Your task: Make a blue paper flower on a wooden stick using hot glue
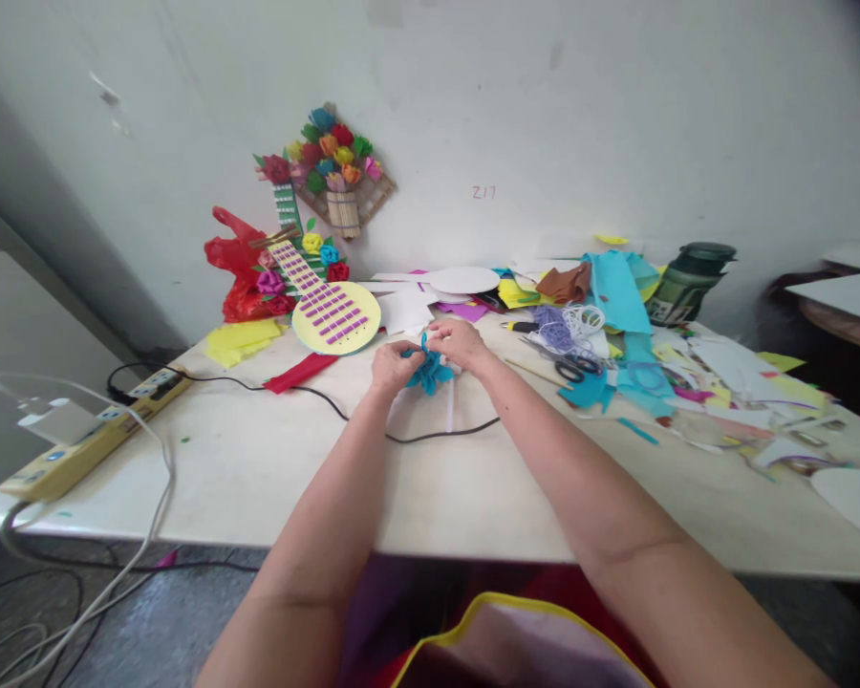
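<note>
A blue paper flower (430,375) is held over the middle of the table between both hands. My left hand (394,365) pinches its left side with closed fingers. From the upper right, my right hand (459,342) grips a narrow blue piece at the flower's top. A thin white stick (450,406) points down just below the flower; whether it is joined to it I cannot tell. Beneath the hands a black cable (430,438) runs across the table. To the right lie black-handled scissors (573,367) and scraps of blue paper (589,390).
A yellow paper guitar (340,320) with purple strips leans at the back left, near a red plastic bag (240,268). A yellow power strip (93,444) lies along the left edge. Yarn (563,327), a green bottle (690,282) and many paper scraps (749,377) cover the right side.
</note>
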`<move>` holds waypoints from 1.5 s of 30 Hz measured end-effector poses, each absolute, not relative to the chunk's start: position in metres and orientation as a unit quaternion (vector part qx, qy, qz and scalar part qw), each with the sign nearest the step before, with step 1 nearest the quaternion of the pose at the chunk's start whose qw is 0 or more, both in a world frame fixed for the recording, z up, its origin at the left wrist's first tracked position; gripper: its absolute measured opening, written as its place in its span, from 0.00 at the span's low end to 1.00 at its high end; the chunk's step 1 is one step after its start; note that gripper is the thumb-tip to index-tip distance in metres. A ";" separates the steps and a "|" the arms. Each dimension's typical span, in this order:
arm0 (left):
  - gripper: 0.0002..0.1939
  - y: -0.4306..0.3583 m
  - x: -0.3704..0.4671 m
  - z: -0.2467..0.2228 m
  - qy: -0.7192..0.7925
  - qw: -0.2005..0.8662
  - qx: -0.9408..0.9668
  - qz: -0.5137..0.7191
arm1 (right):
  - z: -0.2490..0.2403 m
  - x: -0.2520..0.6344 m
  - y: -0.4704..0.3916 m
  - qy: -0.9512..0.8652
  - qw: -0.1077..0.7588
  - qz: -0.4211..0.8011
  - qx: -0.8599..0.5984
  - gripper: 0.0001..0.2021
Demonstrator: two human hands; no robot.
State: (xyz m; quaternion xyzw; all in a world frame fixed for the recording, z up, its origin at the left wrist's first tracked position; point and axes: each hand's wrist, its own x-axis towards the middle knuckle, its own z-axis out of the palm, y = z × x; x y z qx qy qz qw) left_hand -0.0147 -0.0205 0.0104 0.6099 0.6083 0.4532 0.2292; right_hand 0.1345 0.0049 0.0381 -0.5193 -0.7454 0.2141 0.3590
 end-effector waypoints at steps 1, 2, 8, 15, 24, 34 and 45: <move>0.14 -0.021 -0.014 0.011 0.610 0.219 0.615 0.449 | 0.038 0.135 0.005 -0.747 0.357 0.209 -0.520 0.07; 0.14 -0.022 -0.014 0.012 0.613 0.207 0.620 0.444 | 0.038 0.134 0.005 -0.749 0.355 0.204 -0.521 0.07; 0.15 -0.026 -0.011 0.017 0.638 0.167 0.633 0.405 | 0.043 0.132 0.001 -0.757 0.317 0.153 -0.550 0.07; 0.15 -0.026 -0.008 0.017 0.653 0.115 0.640 0.389 | 0.046 0.129 -0.001 -0.775 0.289 0.098 -0.554 0.09; 0.12 -0.018 -0.014 0.008 0.603 0.248 0.597 0.468 | 0.051 0.128 -0.006 -0.774 0.279 0.085 -0.562 0.12; 0.12 -0.025 -0.014 0.016 0.515 0.382 0.548 0.537 | 0.048 0.129 -0.006 -0.798 0.327 0.020 -0.505 0.12; 0.11 -0.017 -0.017 0.008 0.497 0.446 0.487 0.563 | 0.047 0.129 -0.006 -0.808 0.346 0.011 -0.478 0.10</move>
